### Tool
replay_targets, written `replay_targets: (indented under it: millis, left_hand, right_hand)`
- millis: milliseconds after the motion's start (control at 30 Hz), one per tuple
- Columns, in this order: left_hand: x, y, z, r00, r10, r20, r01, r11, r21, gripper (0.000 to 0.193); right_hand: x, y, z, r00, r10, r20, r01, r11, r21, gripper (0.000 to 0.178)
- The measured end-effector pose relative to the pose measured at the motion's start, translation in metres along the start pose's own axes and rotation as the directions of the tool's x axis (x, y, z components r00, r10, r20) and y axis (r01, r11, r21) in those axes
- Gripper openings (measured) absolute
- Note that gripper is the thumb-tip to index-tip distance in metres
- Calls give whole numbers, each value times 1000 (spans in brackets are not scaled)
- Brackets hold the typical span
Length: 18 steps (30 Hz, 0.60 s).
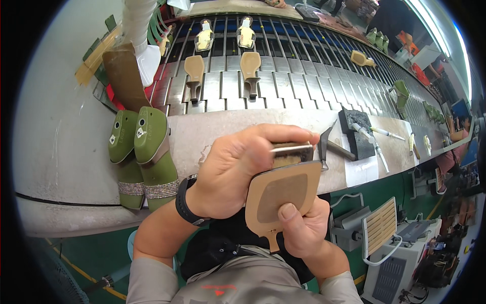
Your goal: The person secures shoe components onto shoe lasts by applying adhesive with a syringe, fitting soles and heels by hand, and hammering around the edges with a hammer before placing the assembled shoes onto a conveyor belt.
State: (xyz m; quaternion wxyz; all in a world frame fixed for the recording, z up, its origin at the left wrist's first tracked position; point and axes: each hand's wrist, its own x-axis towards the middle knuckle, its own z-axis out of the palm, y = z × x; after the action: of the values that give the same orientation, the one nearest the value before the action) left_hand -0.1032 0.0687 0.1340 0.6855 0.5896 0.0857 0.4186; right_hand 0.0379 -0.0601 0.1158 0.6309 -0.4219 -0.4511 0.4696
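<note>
My right hand grips a tan shoe sole by its lower right edge, the thumb lying on its face. A darker brown panel fills the middle of the sole, and its narrow waist points down towards me. Just above its upper edge, my left hand curls around a small block with a pale edge and a tan, bristle-like underside. The block looks like a brush, but fingers cover part of it. Whether block and sole touch I cannot tell. A hammer lies on the bench just beyond my hands.
Two green shoe lasts with glittery bands stand at the left. Ahead, a slatted metal conveyor carries heeled soles and pale-yellow wrapped pieces. Right of the hammer are a black block, syringes and white paper.
</note>
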Motion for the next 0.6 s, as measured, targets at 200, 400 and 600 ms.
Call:
replay_targets:
  millis: [200,400,600]
  left_hand:
    - [-7,5,1,999,-24,24,25,998,-50,96]
    - [-9,1,-6,995,39,94,-41,999,13,80]
    - [-8,-1,-6,992,68,109,-72,997,36,77]
  right_hand:
    - [4,2,0,999,-21,40,22,999,-25,23]
    - [2,3,2,999,-40,13,40,999,-2,25]
    - [1,3,3,999,-34,11,34,999,-22,25]
